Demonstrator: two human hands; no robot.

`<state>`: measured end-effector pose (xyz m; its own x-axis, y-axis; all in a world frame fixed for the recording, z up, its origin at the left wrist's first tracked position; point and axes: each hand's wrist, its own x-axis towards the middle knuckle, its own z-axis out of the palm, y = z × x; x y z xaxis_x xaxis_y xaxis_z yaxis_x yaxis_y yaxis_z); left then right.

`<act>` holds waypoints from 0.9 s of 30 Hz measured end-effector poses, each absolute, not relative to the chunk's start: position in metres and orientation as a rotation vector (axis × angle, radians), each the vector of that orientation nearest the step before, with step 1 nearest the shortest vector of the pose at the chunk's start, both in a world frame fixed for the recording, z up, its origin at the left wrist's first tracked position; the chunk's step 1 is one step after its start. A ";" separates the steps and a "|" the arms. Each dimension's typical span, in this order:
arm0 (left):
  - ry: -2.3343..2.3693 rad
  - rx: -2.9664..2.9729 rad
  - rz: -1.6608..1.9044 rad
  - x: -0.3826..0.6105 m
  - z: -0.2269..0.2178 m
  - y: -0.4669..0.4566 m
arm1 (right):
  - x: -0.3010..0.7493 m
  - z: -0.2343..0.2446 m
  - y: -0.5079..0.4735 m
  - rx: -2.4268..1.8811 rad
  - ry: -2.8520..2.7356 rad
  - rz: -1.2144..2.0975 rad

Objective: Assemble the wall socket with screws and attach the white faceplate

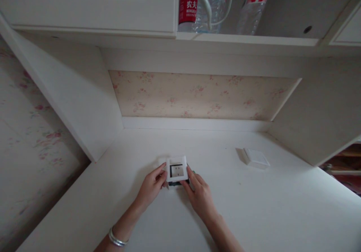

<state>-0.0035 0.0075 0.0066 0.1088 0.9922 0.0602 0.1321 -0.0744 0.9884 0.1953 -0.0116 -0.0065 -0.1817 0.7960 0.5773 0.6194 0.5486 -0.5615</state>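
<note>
Left hand (152, 184) and right hand (200, 192) hold a white frame (177, 178)

The left hand is almost closed. Its thumb and finger pinch the left side of the frame, with only a small space between them. The right hand is a bit more open. Its fingers go along the right side, and its thumb is at the bottom right corner.

The frame is right between the two hands, over the white worktop (239, 214). It has a square hole, and a white plug socket (177, 170) with little slits shows in the hole. A dark strip (175, 183) peeks out under the bottom edge of the frame. I can't tell if the frame and the socket are touching.

A silver bracelet (116, 238) is around the left wrist. A small white box (256, 158) sits on the worktop, well away to the right of the right hand. Up high, a bottle with a red label (188, 9) stands on a shelf (251, 38).
</note>
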 end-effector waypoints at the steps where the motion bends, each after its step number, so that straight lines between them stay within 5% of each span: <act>1: 1.217 1.424 1.096 -0.004 0.008 0.007 | 0.195 -0.006 -0.012 -1.162 -1.889 0.264; 27: 1.344 1.582 0.949 -0.001 0.005 0.005 | 0.193 0.004 -0.016 -1.321 -1.933 0.190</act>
